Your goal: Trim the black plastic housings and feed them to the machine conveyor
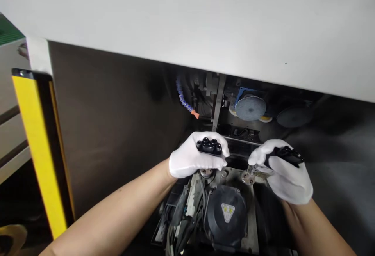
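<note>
My left hand (pixel 187 160), in a white glove, is closed around a small black block (pixel 209 146) with several round bosses along its top. It is above the machine's round metal fittings, one of which shows just under the fingers. On the right, my right hand (pixel 288 180), gloved the same way, is closed on a similar black block (pixel 288 154), partly covered by the fingers and tilted. A shiny, partly see-through piece (pixel 261 171) shows below those fingers, beside a round metal fitting (pixel 247 177); whether the hand holds it I cannot tell.
A dark motor housing (pixel 225 217) with a warning label sits below my hands, cables (pixel 187 213) at its left. Further in are a grey disc (pixel 250 108), a second disc (pixel 294 116) and a blue hose with orange nozzle (pixel 184 100). A white panel (pixel 187 22) overhangs; a yellow post (pixel 38 146) stands left.
</note>
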A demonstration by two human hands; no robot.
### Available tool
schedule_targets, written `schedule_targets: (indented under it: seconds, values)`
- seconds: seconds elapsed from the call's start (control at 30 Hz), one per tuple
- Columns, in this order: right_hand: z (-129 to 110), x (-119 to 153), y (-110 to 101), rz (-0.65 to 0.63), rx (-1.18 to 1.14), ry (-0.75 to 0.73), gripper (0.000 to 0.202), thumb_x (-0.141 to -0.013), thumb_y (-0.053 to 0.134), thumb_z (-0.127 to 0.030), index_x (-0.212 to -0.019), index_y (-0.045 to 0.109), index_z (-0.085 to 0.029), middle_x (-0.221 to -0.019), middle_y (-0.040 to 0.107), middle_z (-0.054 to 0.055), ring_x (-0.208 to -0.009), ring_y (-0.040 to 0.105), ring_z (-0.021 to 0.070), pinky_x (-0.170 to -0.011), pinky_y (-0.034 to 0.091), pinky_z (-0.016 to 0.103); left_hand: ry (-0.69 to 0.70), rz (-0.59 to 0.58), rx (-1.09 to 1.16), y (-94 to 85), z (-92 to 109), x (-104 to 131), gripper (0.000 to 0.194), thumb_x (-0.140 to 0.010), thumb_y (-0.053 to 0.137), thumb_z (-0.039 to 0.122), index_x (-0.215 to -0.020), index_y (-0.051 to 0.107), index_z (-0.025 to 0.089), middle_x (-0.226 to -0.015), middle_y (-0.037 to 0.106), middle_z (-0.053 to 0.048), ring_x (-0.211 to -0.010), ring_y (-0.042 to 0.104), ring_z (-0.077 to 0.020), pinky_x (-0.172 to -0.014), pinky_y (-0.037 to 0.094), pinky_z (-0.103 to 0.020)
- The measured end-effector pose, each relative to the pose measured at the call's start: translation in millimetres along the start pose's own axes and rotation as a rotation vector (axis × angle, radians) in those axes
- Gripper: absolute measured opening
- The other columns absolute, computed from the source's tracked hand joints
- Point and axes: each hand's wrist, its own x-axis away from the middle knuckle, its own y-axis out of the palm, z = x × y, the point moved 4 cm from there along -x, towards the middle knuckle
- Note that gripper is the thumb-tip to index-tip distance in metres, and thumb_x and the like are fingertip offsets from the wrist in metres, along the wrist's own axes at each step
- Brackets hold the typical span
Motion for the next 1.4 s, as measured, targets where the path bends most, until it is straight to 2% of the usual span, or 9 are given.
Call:
schedule_targets:
  seconds: [0.2,0.53,0.73,0.83,1.0,1.13,1.23,1.3,1.4]
  values:
    - [0.0,-0.8,6.8,-0.017,-0.086,0.059,0.014,-0.079,0.078,-0.039,-0.084,0.073,-0.027,-0.076,0.071,0.007,-0.072,0.069,0.0285,-0.067,0.056,0.045,-0.006,-0.024,-0.017,0.8,1.2,0.1,0.025,-0.066,0.086,0.019,-0.075,0.065,0.011,-0.065,0.065,-0.004,-0.052,0.059,-0.0131,-0.046,0.046,-0.022]
    - [7.9,3.2,5.4,0.201,-0.387,-0.018,0.015,-0.084,0.070,-0.039,-0.094,0.071,-0.029,-0.079,0.064,0.004,-0.079,0.066,0.0241,-0.075,0.056,0.042,0.007,-0.101,-0.120,-0.1,7.8,-3.2,0.020,-0.070,0.083,0.016,-0.076,0.066,0.010,-0.069,0.063,-0.002,-0.056,0.058,-0.0102,-0.053,0.047,-0.021]
    - [20.8,2.5,0.3,0.486,-0.550,0.092,0.020,-0.085,0.068,-0.048,-0.091,0.070,-0.028,-0.083,0.064,-0.001,-0.078,0.065,0.0164,-0.075,0.056,0.033,0.052,-0.093,-0.110,0.6,8.0,-2.8,0.018,-0.070,0.083,0.013,-0.077,0.066,0.012,-0.072,0.064,-0.001,-0.059,0.060,-0.0101,-0.058,0.050,-0.021]
    - [23.8,4.4,0.8,0.563,-0.561,0.097,0.024,-0.082,0.073,-0.046,-0.092,0.070,-0.025,-0.083,0.066,-0.001,-0.079,0.066,0.0164,-0.076,0.055,0.032,0.078,-0.053,-0.097,-0.4,7.1,-2.2,0.019,-0.071,0.083,0.015,-0.077,0.066,0.012,-0.072,0.065,-0.002,-0.058,0.060,-0.0106,-0.055,0.049,-0.021]
    - [20.0,4.7,3.2,0.552,-0.443,0.035,0.016,-0.086,0.069,-0.036,-0.093,0.070,-0.022,-0.084,0.068,0.001,-0.080,0.068,0.0177,-0.076,0.055,0.032,0.064,-0.049,-0.117,2.5,6.4,-1.8,0.019,-0.069,0.084,0.016,-0.075,0.066,0.012,-0.071,0.064,-0.002,-0.057,0.060,-0.0115,-0.055,0.050,-0.023]
    - [19.0,5.0,2.7,0.542,-0.392,0.039,0.014,-0.088,0.067,-0.034,-0.094,0.069,-0.022,-0.086,0.068,0.001,-0.080,0.068,0.0182,-0.075,0.055,0.033,0.091,0.020,-0.099,-0.4,7.0,-1.3,0.021,-0.068,0.085,0.018,-0.075,0.066,0.013,-0.069,0.064,-0.002,-0.057,0.061,-0.0124,-0.055,0.051,-0.023]
    - [18.4,5.8,2.1,0.541,-0.357,0.043,0.013,-0.088,0.066,-0.033,-0.095,0.069,-0.022,-0.086,0.068,0.002,-0.081,0.069,0.0187,-0.075,0.055,0.033,0.019,-0.081,-0.121,1.2,7.0,-3.1,0.019,-0.068,0.084,0.016,-0.074,0.067,0.012,-0.070,0.064,-0.002,-0.058,0.060,-0.0119,-0.055,0.051,-0.023]
    - [17.8,5.9,2.7,0.529,-0.335,0.050,0.013,-0.089,0.064,-0.033,-0.095,0.069,-0.022,-0.087,0.068,0.002,-0.081,0.069,0.0185,-0.075,0.055,0.033,0.091,-0.073,-0.047,1.2,15.9,-5.8,0.018,-0.069,0.084,0.014,-0.076,0.067,0.013,-0.069,0.065,-0.001,-0.056,0.060,-0.0109,-0.054,0.050,-0.022]
    - [16.2,5.3,2.9,0.523,-0.268,0.040,0.016,-0.090,0.062,-0.035,-0.097,0.068,-0.022,-0.089,0.068,0.003,-0.079,0.069,0.0184,-0.074,0.055,0.034,0.307,0.074,0.078,-1.3,37.4,-8.0,0.017,-0.072,0.082,0.014,-0.080,0.067,0.016,-0.070,0.067,-0.001,-0.049,0.056,-0.0096,-0.047,0.047,-0.022]
